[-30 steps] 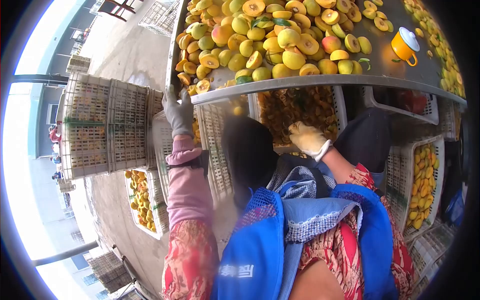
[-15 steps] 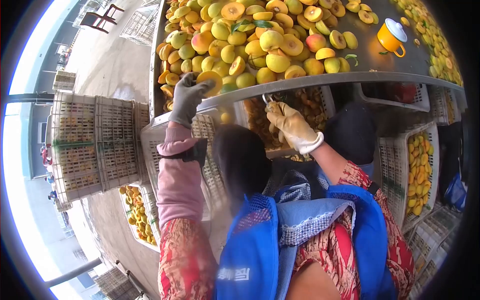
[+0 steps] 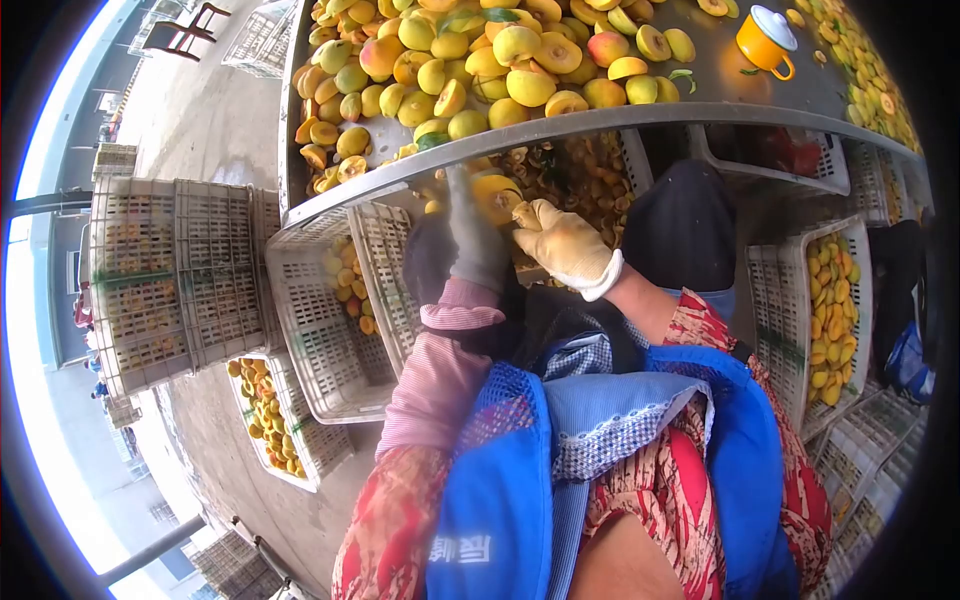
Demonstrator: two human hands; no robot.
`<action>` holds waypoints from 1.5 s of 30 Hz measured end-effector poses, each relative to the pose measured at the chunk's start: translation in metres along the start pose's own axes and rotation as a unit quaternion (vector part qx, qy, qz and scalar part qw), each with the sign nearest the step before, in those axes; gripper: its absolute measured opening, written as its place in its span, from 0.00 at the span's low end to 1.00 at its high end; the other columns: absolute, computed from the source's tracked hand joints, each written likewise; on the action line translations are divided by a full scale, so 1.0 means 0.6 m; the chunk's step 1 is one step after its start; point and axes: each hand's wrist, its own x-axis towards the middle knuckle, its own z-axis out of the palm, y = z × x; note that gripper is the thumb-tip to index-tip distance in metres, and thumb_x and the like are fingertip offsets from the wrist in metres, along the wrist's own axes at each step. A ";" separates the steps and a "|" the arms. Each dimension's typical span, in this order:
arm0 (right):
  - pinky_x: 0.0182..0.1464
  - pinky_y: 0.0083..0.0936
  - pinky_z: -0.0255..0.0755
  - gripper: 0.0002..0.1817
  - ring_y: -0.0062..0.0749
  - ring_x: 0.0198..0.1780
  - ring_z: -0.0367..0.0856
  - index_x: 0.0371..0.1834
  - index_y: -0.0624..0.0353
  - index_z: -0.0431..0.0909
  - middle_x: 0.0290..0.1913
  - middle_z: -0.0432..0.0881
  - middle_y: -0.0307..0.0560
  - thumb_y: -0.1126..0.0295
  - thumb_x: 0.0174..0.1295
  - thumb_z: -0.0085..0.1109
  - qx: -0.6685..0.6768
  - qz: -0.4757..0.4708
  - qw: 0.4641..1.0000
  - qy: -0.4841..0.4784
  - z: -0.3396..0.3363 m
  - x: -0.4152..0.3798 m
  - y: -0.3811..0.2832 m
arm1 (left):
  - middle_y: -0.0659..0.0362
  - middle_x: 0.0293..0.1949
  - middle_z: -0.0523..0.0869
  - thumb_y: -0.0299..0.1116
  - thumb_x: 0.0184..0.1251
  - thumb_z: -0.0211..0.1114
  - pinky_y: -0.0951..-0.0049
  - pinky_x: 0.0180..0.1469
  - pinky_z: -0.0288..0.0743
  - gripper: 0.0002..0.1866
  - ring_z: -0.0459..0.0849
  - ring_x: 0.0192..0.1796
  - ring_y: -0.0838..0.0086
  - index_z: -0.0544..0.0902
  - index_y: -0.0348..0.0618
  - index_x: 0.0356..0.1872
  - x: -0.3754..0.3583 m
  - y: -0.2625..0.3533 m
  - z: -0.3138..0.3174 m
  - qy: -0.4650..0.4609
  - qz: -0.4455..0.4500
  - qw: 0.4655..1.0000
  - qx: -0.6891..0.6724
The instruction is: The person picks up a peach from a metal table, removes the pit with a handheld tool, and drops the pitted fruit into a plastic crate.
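Note:
My left hand (image 3: 478, 235), in a grey glove and smeared by motion, is closed on a halved yellow fruit (image 3: 496, 198) just below the table edge. Close to its right side, my right hand (image 3: 565, 245) wears a cream glove with its fingers curled; a small tool seems to be at the fingertips, mostly hidden by the glove and the fruit. Beneath both hands is a crate of fruit scraps (image 3: 590, 180). Yellow and green fruits (image 3: 515, 60), many cut in half, are heaped on the metal table (image 3: 700, 118) above.
An orange mug (image 3: 765, 45) with a white lid stands on the table. Left of my legs is a crate (image 3: 310, 340) with some fruit inside, beside stacked crates (image 3: 180, 290) and a low fruit crate (image 3: 300, 430). Another fruit crate (image 3: 800, 340) stands at the right.
My left hand has moved from the table edge down and right, bringing the halved fruit beside my right hand. The view has shifted slightly, and the left crate's inside is now uncovered.

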 end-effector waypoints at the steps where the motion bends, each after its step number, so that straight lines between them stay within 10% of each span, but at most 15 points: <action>1: 0.45 0.47 0.73 0.16 0.54 0.42 0.81 0.49 0.54 0.75 0.41 0.78 0.57 0.57 0.64 0.50 0.004 0.007 1.000 -0.006 0.002 0.001 -0.001 | 0.55 0.44 0.81 0.49 0.72 0.54 0.66 0.47 0.78 0.22 0.81 0.44 0.67 0.73 0.43 0.55 -0.001 -0.003 0.004 0.005 0.010 1.000 0.000; 16: 0.48 0.44 0.72 0.16 0.62 0.45 0.78 0.42 0.67 0.76 0.39 0.80 0.67 0.64 0.60 0.51 0.246 0.098 0.962 -0.068 0.029 0.036 0.016 | 0.53 0.44 0.82 0.50 0.73 0.52 0.69 0.45 0.79 0.25 0.82 0.43 0.68 0.75 0.36 0.53 0.056 -0.068 -0.070 0.033 0.162 0.967 0.192; 20: 0.43 0.40 0.75 0.11 0.57 0.40 0.79 0.40 0.68 0.77 0.36 0.77 0.62 0.71 0.58 0.54 0.152 0.008 0.988 -0.040 0.013 0.038 0.033 | 0.54 0.44 0.81 0.53 0.71 0.55 0.68 0.45 0.80 0.27 0.82 0.43 0.67 0.73 0.38 0.55 0.040 -0.042 -0.039 -0.037 0.058 0.983 0.168; 27: 0.49 0.41 0.72 0.13 0.57 0.47 0.78 0.43 0.59 0.79 0.45 0.77 0.63 0.64 0.61 0.51 0.149 0.113 0.980 -0.074 0.025 0.043 0.074 | 0.56 0.46 0.77 0.46 0.74 0.51 0.70 0.47 0.79 0.19 0.79 0.49 0.71 0.72 0.40 0.53 -0.010 0.025 0.039 -0.092 -0.154 0.984 0.008; 32: 0.55 0.43 0.69 0.22 0.58 0.52 0.77 0.48 0.65 0.77 0.46 0.80 0.66 0.57 0.68 0.44 0.216 0.099 0.968 -0.079 0.055 0.028 0.071 | 0.53 0.45 0.79 0.39 0.71 0.53 0.71 0.47 0.78 0.19 0.81 0.47 0.67 0.72 0.37 0.56 0.009 -0.017 0.005 -0.105 0.123 0.929 0.333; 37: 0.47 0.38 0.73 0.22 0.52 0.44 0.81 0.46 0.68 0.77 0.38 0.82 0.63 0.57 0.69 0.44 0.297 0.171 0.939 -0.044 0.044 0.030 0.019 | 0.51 0.45 0.79 0.31 0.65 0.55 0.70 0.46 0.77 0.16 0.80 0.45 0.64 0.75 0.36 0.53 0.040 -0.053 -0.055 -0.034 0.040 0.979 0.195; 45: 0.35 0.31 0.72 0.21 0.34 0.28 0.78 0.41 0.67 0.78 0.26 0.80 0.52 0.57 0.70 0.44 0.470 0.325 0.797 -0.194 -0.031 0.053 -0.002 | 0.55 0.41 0.83 0.44 0.73 0.51 0.69 0.44 0.80 0.19 0.83 0.42 0.68 0.78 0.39 0.51 0.026 -0.041 -0.011 -0.048 0.224 0.914 0.336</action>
